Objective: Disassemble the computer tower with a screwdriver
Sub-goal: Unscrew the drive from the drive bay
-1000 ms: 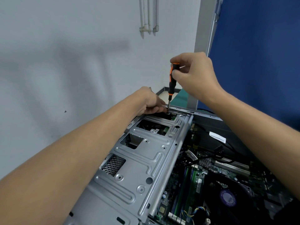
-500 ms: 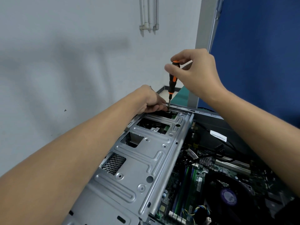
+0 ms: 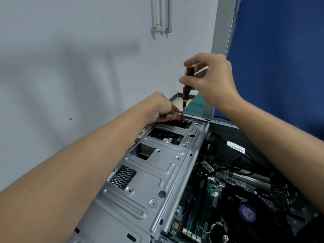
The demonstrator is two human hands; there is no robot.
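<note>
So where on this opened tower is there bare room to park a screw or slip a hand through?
Free: the flat sheet of the drive cage between the mesh vent and its right edge, and the near plate below that vent. Crowded: the far end, where the left hand, right hand and screwdriver meet, and the motherboard, packed with cables.

Orange and black on the screwdriver [image 3: 185, 92]. Shiny silver-grey on the metal case [image 3: 157, 165], with a patch of tiny holes [image 3: 122, 175] like dots. Green on the board [image 3: 214, 188]. Purple on the round sticker [image 3: 246, 213]. White on the label [image 3: 235, 146]. Deep blue on the panel [image 3: 280, 50], pale grey on the wall [image 3: 70, 50].
</note>
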